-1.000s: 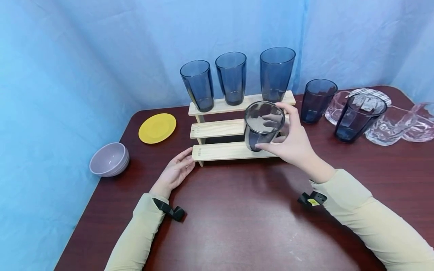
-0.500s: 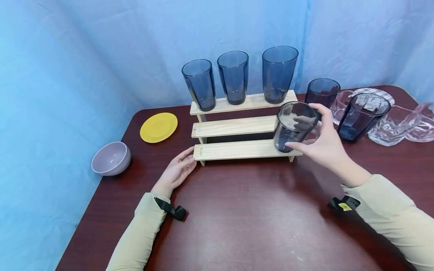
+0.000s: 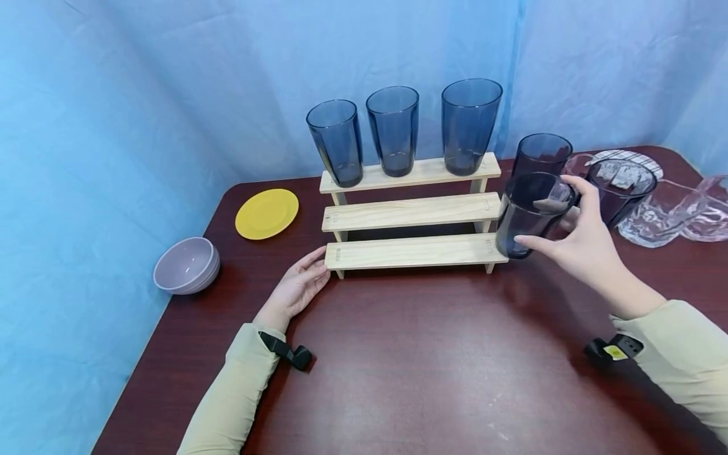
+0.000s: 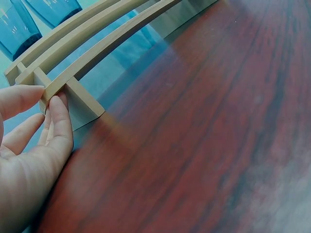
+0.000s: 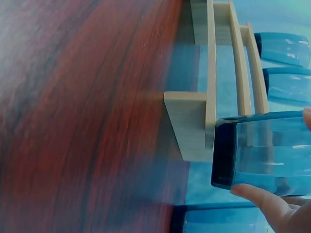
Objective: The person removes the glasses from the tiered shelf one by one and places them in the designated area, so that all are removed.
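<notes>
Two forearms reach in from the near side, your left one angled up toward the wooden rack (image 3: 415, 251) and your right one slanting in from the lower right. Your left grip (image 3: 291, 291) pinches the left end of the rack's lowest board, thumb above and fingertips beneath. Your right grip (image 3: 591, 245) is spread around a smoky blue tumbler (image 3: 527, 218), thumb on its near side low down and fingers near the rim; it leans slightly at the right end of that lowest board, and you cannot tell whether its base touches wood. Between your sleeves the dark red surface (image 3: 421, 360) stretches broadly toward you; its left edge runs past a lilac bowl (image 3: 186, 265) and its far edge meets a blue curtain (image 3: 199, 76). Three matching tumblers (image 3: 392, 139) stand along the top board. Close behind your right fingers are a fourth tumbler (image 3: 541, 153) and a partly hidden fifth tumbler (image 3: 618, 201), with clear glasses (image 3: 645, 224) crowding farther right. A yellow plate (image 3: 267, 213) lies left of the rack.
</notes>
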### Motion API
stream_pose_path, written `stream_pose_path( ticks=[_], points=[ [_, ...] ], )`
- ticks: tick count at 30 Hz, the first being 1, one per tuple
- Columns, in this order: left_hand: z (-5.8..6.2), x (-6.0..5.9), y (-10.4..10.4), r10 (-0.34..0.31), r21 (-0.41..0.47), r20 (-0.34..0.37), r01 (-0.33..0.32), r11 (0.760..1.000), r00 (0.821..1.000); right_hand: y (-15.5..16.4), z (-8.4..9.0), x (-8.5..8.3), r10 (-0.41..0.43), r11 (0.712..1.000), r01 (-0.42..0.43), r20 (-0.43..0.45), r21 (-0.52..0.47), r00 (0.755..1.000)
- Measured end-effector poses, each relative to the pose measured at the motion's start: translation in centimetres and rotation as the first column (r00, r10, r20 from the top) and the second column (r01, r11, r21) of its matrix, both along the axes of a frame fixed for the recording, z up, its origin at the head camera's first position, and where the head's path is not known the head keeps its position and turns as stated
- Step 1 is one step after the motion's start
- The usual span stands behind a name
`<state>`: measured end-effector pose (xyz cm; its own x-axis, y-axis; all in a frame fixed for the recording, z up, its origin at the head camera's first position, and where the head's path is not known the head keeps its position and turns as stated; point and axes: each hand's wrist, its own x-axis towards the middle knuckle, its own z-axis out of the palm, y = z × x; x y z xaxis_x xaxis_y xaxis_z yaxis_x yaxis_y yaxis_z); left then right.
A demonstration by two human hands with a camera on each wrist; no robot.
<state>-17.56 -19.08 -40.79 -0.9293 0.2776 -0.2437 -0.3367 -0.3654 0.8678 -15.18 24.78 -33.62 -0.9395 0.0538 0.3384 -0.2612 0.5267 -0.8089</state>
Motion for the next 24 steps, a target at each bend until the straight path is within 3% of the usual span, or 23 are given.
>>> stream_pose_path(
  ticks=[7,24],
  points=[
    [0.0,0.0,-0.1,-0.002,-0.001,-0.009,0.002,1.000,1.000,1.0,0.4,-0.3,-0.045,0.999,0.045,0.047,-0.005,0.998],
    [-0.1,0.0,-0.1,-0.005,0.005,0.009,0.005,1.000,1.000,2.0,-1.5,-1.9,-0.143,0.986,0.126,0.161,0.110,0.977]
  ],
)
